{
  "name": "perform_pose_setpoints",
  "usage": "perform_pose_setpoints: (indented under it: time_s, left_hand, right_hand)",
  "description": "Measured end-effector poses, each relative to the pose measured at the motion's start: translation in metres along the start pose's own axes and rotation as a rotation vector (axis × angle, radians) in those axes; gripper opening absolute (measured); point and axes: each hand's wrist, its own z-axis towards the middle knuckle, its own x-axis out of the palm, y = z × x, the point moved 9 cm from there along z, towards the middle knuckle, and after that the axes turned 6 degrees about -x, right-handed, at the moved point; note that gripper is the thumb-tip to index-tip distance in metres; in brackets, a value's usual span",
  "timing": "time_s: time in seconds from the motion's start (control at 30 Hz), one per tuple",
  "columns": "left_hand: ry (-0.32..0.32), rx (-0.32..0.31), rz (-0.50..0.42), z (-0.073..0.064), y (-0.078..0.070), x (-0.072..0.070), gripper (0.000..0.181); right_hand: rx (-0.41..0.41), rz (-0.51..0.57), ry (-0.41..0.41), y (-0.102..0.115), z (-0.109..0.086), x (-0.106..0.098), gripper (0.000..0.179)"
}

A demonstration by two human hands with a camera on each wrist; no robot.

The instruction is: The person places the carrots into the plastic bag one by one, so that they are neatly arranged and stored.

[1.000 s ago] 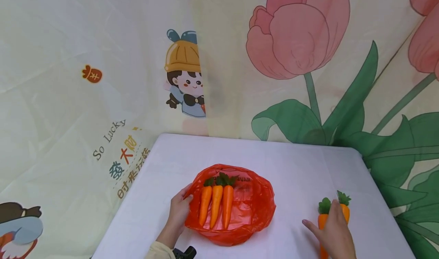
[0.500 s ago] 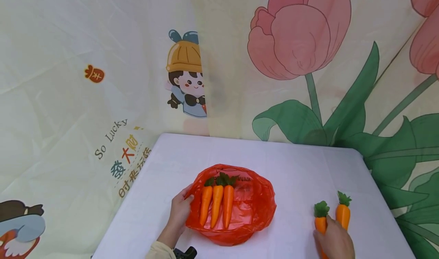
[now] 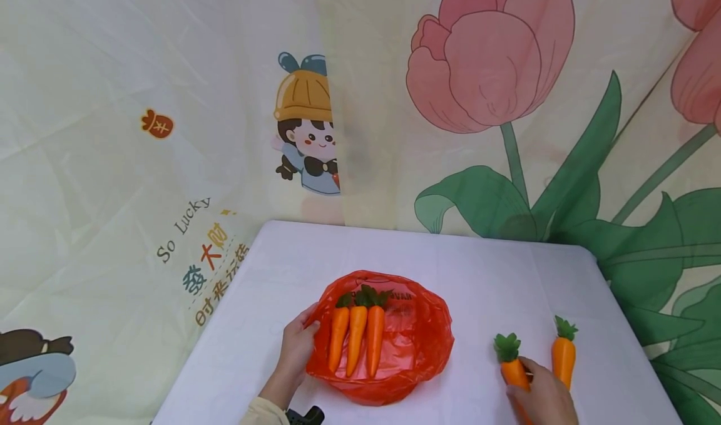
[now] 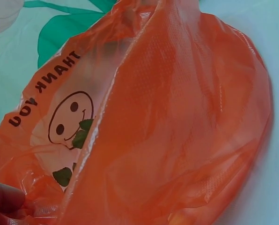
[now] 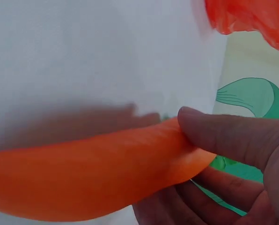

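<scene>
An opened red plastic bag (image 3: 419, 350) lies mid-table with three orange carrots (image 3: 355, 337) side by side inside, green tops toward the back. My left hand (image 3: 296, 350) grips the bag's left rim; in the left wrist view its fingertip (image 4: 6, 197) presses into the plastic beside a printed smiling face. On the right, my right hand (image 3: 543, 394) holds a carrot (image 3: 514, 372) with thumb and fingers around its upper body, leafy end pointing away. The right wrist view shows the thumb on top of this carrot (image 5: 92, 173) and fingers beneath, with its shadow on the table.
Another carrot (image 3: 564, 353) lies on the white table (image 3: 479, 275) just right of my right hand. Behind the table hangs a printed cloth (image 3: 372, 131) with tulips and cartoon figures. A black device (image 3: 306, 415) sits at my left wrist.
My right hand came down onto the left one of the two carrots at the right, took hold of it and moved it leftward. The left hand stays on the bag.
</scene>
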Motion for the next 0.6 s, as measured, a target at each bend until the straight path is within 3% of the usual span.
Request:
perform_pose_setpoints:
  time_s: [0.27,0.6]
  left_hand:
    - [0.000,-0.003,-0.001,0.002,0.002,0.000,0.046]
    - [0.005,-0.003,-0.003,0.002,0.001,0.000,0.047]
  right_hand:
    - [-0.079,0.233,0.079,0.025,-0.008,0.003,0.068]
    - [-0.208,0.507,0.071,0.074,-0.024,-0.007,0.079]
